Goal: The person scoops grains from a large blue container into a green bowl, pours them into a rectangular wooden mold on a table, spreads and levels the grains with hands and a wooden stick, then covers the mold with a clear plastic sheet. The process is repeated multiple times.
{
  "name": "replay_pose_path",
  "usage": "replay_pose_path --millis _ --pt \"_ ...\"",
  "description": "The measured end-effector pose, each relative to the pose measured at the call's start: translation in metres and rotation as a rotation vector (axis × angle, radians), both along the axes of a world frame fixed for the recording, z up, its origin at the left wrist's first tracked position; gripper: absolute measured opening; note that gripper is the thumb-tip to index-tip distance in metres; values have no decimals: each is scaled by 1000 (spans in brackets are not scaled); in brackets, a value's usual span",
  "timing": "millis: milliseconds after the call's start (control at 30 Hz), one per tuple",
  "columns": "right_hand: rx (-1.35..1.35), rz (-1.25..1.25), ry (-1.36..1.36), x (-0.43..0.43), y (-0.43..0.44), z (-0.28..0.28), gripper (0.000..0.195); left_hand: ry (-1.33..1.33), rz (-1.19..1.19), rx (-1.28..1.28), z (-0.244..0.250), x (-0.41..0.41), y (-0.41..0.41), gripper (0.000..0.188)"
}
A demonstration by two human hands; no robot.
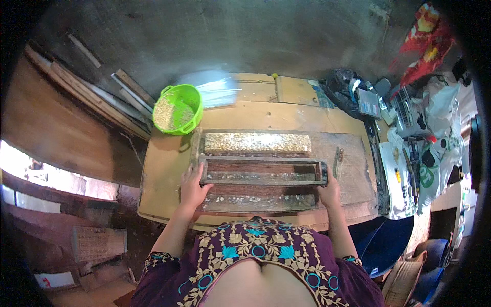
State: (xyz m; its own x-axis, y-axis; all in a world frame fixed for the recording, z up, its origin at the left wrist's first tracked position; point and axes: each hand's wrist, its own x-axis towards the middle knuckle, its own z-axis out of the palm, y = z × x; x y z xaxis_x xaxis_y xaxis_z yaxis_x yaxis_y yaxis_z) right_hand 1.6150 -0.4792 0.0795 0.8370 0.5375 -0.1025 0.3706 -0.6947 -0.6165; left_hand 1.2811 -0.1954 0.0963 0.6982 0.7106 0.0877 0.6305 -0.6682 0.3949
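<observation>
A long rectangular frame, grey and wooden-looking, lies across a worn board in front of me. My left hand grips its left end, thumb on the near side. The right end is held by my right hand. Through the frame's opening a dark reddish, worn surface with pale residue shows. Just beyond it lies a pressed slab of pale grains or nuts, long and rectangular. To the right of my right hand rests a knife with a brownish handle.
A bright green two-handled tub with loose pale pieces stands at the table's back left. Beside it lie clear plastic sheets. Plastic bags and tools crowd the right side. Long boards lean at the left. A blue chair-like object stands lower right.
</observation>
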Motion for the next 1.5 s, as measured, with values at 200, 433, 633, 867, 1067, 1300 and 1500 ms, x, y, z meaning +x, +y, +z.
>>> replay_pose_path --millis 200,433,633,867,1067,1300,1500 --pt "93 19 -55 6 6 -29 79 49 42 107 -21 10 11 76" --pt "120 11 -62 10 18 -37 77 17 47 116 -26 15 18 75" --pt "138 13 -185 12 21 -46 74 74 69 91 -23 18 17 75" --pt "82 -5 -213 4 26 -41 72 116 110 95 -25 21 17 77" --pt "71 26 -261 0 25 -38 67 -214 121 11 -26 21 28 65" --pt "90 38 -276 1 24 -42 69 -202 383 -144 -31 61 91 28" --pt "53 11 -255 -1 24 -41 67 -237 433 -149 -41 71 103 24"
